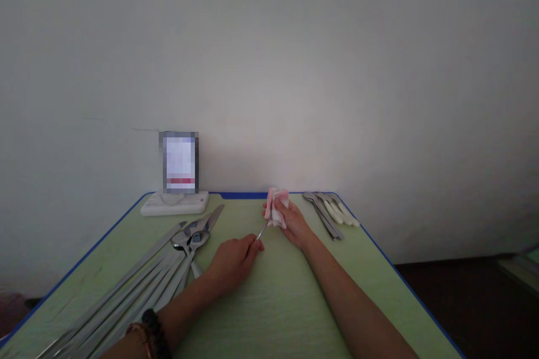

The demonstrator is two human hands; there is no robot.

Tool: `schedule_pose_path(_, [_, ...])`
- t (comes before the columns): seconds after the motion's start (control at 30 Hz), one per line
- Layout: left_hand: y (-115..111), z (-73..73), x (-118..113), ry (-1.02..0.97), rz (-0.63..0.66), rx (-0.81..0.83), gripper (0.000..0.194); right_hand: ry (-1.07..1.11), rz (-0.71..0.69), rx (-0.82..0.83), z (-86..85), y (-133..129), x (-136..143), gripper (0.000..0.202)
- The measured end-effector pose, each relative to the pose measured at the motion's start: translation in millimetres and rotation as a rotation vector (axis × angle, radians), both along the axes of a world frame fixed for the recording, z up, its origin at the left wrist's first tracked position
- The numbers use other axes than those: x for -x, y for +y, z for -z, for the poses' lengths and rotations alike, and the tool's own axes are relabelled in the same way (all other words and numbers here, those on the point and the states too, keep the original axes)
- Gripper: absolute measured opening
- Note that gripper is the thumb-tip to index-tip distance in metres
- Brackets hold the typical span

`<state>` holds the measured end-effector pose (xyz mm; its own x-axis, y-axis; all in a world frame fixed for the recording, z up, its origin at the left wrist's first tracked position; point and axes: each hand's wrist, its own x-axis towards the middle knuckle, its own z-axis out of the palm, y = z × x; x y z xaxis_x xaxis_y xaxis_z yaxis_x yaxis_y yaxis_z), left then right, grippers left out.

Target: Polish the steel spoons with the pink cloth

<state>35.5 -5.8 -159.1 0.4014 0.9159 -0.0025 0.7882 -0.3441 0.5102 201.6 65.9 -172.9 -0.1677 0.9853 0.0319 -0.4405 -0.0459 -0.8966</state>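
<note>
My left hand (238, 258) is closed on the thin metal handle of a piece of cutlery (263, 230). The far end of this piece is hidden inside a folded pink and white cloth (278, 207), so its kind does not show. Fingers and thumb of my right hand (295, 221) are wrapped round the cloth, pressing it about the metal. Both hands are above the middle of the green table (269, 314). Left of my left hand lies a pile of metal cutlery (155, 275) with spoons and knives, partly covered by my forearm.
At the back right lie metal spoons (324, 216) and several pieces of cutlery with cream handles (343, 213). A phone with a blurred screen (181, 162) stands in a white holder (174, 203) at the back left. The table's blue edge meets a plain wall (269, 67).
</note>
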Motion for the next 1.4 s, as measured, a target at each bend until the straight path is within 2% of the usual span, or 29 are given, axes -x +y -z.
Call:
schedule_pose_path(0.17, [-1.0, -1.5, -1.3, -0.098, -0.042, 0.024, 0.036, 0.134, 0.171, 0.019, 3.9, 6.7, 0.5, 0.027])
schedule_pose_path(0.27, [-0.5, -0.3, -1.5, -0.051, -0.038, 0.006, 0.036, 0.206, 0.232, 0.037, 5.0, 10.2, -2.0, 0.022])
schedule_pose_path(0.4, [-1.4, 0.6, -1.4, 0.1, -0.007, -0.012, 0.035, 0.158, 0.124, 0.035, 3.6, 8.7, -4.1, 0.019])
schedule_pose_path(0.5, [-3.3, -1.2, -1.0, 0.119, 0.022, -0.025, 0.035, 0.121, 0.07, 0.05, 1.7, 6.3, -4.6, 0.015])
schedule_pose_path(0.9, [-4.0, -2.7, -0.4, 0.098, 0.043, -0.03, 0.031, 0.079, 0.059, 0.072, 0.7, 6.0, -0.7, 0.014])
schedule_pose_path(1.13, [-4.6, -1.9, -0.9, 0.086, 0.031, -0.024, 0.035, 0.096, 0.076, 0.061, -0.9, 3.3, 1.1, 0.04])
schedule_pose_path(1.23, [-2.6, 0.1, -0.2, -0.046, 0.002, -0.006, 0.039, 0.129, 0.059, 0.054, -3.8, 2.2, 2.3, 0.047])
schedule_pose_path(1.33, [1.5, 2.8, 1.7, -0.346, -0.064, 0.027, 0.05, 0.173, 0.032, 0.059, -4.9, 3.0, 4.1, 0.049])
schedule_pose_path(1.4, [4.3, 4.2, 2.9, -0.485, -0.091, 0.053, 0.05, 0.171, 0.042, 0.069, -3.9, 3.9, 5.5, 0.044])
